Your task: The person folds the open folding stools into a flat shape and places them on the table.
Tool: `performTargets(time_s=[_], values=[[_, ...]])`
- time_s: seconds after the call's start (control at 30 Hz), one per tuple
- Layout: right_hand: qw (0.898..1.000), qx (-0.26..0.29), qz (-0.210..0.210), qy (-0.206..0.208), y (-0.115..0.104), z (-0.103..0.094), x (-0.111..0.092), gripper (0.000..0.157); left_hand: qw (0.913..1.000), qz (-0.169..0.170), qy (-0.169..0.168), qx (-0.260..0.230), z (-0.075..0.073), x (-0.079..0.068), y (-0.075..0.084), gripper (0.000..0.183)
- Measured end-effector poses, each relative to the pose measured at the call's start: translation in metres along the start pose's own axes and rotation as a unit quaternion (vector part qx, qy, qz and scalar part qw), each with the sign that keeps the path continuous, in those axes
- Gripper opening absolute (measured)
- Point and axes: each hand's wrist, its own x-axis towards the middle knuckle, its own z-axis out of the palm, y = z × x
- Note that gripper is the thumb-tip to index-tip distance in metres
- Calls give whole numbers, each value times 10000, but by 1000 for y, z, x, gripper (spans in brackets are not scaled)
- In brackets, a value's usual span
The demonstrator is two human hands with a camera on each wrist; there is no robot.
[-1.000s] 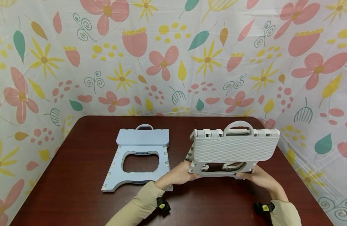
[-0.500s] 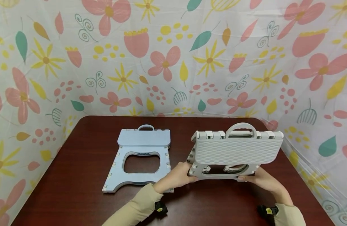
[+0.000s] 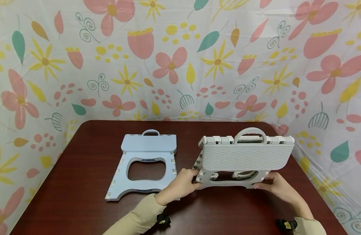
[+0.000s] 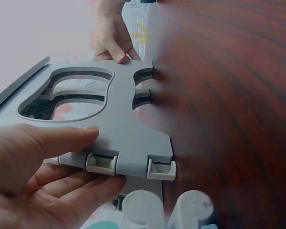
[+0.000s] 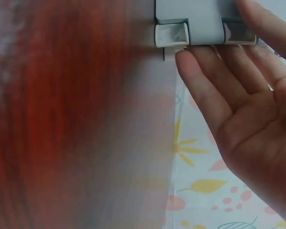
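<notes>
A grey folding step stool (image 3: pixel 246 156) stands partly unfolded on the right of the table, its carry handle up and its textured top panel hanging toward me. At its left side, my left hand (image 3: pixel 181 183) grips the front leg panel, thumb on the face and fingers behind the edge; the left wrist view shows this leg panel (image 4: pixel 121 117) close up. My right hand (image 3: pixel 278 189) holds the opposite edge near the foot, thumb in front. In the right wrist view, the fingers (image 5: pixel 224 71) reach behind that edge. The stool's rear legs are mostly hidden.
A pale blue folding stool (image 3: pixel 151 142) lies folded out on the table, left of the grey one and close to my left forearm. The dark red-brown table (image 3: pixel 80 182) extends around both. A flower-patterned cloth (image 3: pixel 168 39) hangs behind and along the sides.
The grey stool shifted slightly right and down in view, then stayed put. Both hands have drawn a little outward along its edges, the right one more visibly.
</notes>
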Motion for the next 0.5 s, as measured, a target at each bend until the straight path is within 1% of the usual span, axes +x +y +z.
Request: performTargets(time_s=[0.13,0.3,0.4,0.5], values=[[9999,119,-22,39,0,1,0,14,9999,72,121,-7,3,-1,-1,17],[9996,266,-41,62,-4,2,-1,13,9998,87,164,-50,3,0,-2,18],[9996,248,-61,101,-5,2,0,13,9997,100,212,-72,2,0,-2,18],[9997,173,-87,139,-5,2,1,13,9994,68,329,-71,1,0,-1,18]])
